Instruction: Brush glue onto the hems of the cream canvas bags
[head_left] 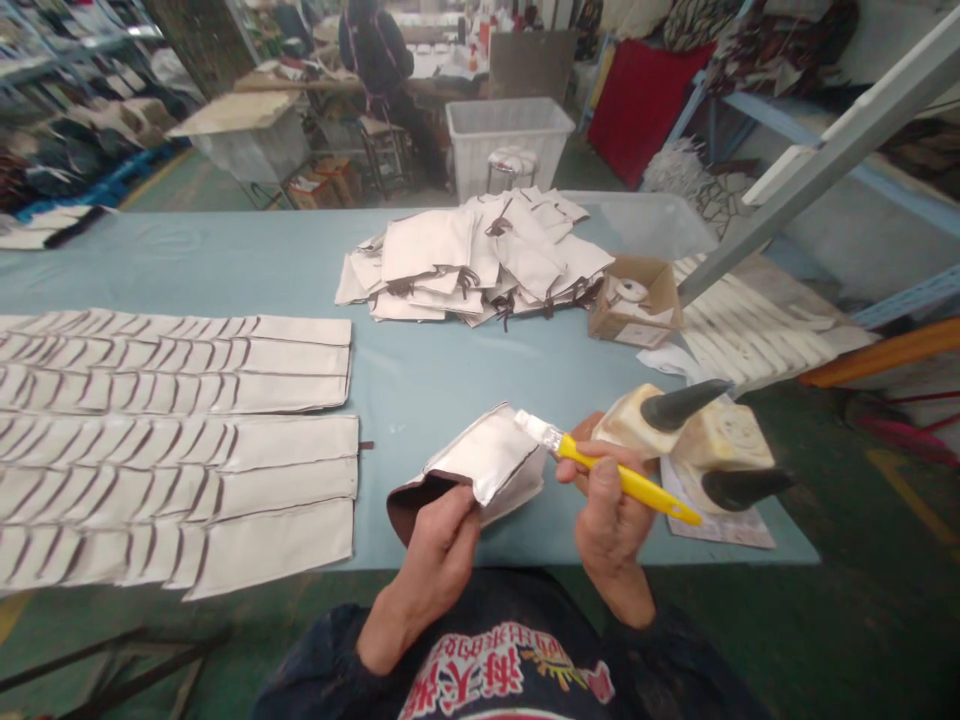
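Observation:
My left hand (441,540) pinches the open edge of a cream fabric pouch (484,450) with a dark brown lining. The pouch is tilted over the table, its mouth toward the left. In my right hand (613,510) is a paintbrush (630,485) with a yellow handle and white bristles. Its bristle end points left and lies at the pouch's far right corner; whether they touch I cannot tell. Right of that hand stand two yellowish containers with dark nozzles, the nearer glue bottle (727,450) partly resting on paper.
Overlapping rows of cream pouches (285,480) cover the left of the blue table (420,365). A loose heap of pouches (435,245) lies at the back, beside a cardboard box (637,300) holding a tape roll. A grey metal post (817,150) slants at the right. Another person (379,60) is in the background.

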